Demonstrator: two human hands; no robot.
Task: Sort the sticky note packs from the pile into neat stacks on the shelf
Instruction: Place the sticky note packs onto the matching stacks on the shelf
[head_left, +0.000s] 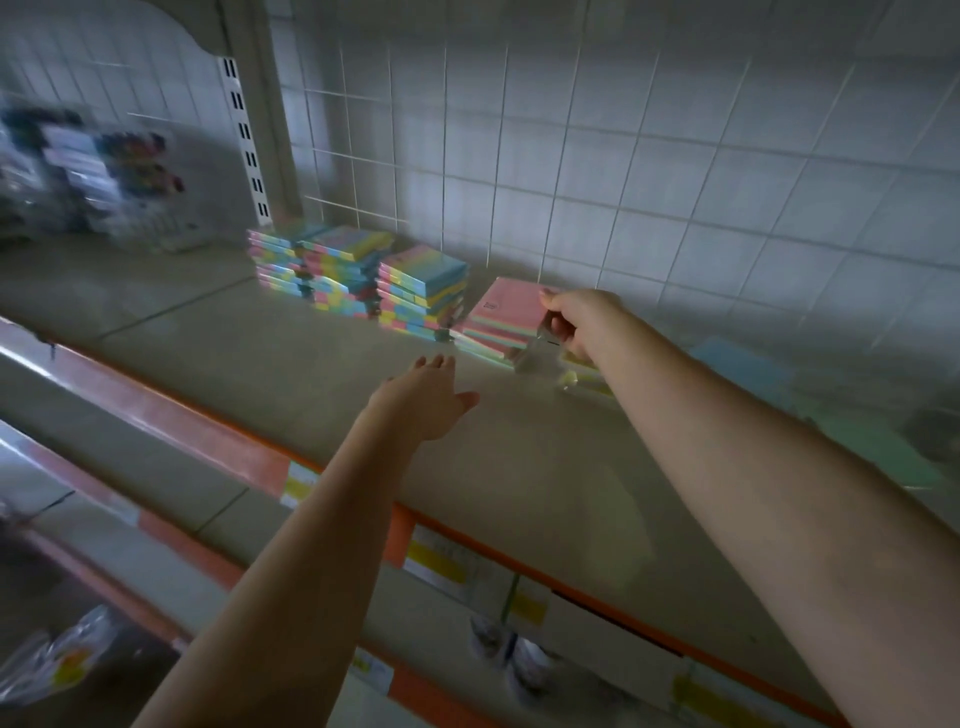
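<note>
While the right hand reaches out to the back of the shelf, its grip is clamped on a pink pack, thumb on top and fingers curled under the near edge. That pack is tilted and sits on top of a low stack of pink and green packs, right by the tiled wall. Just left of it there are three taller stacks of multicolour packs, lined up side by side and touching each other. The left hand hovers over the bare shelf in front of the stacks, fingers straight and spread, gripping nothing. Some loose packs in clear wrap lie under the right wrist, pretty blurry. Further right there's a blue-green blur on the shelf, can't tell what. Orange price strip runs along the shelf's front edge.
</note>
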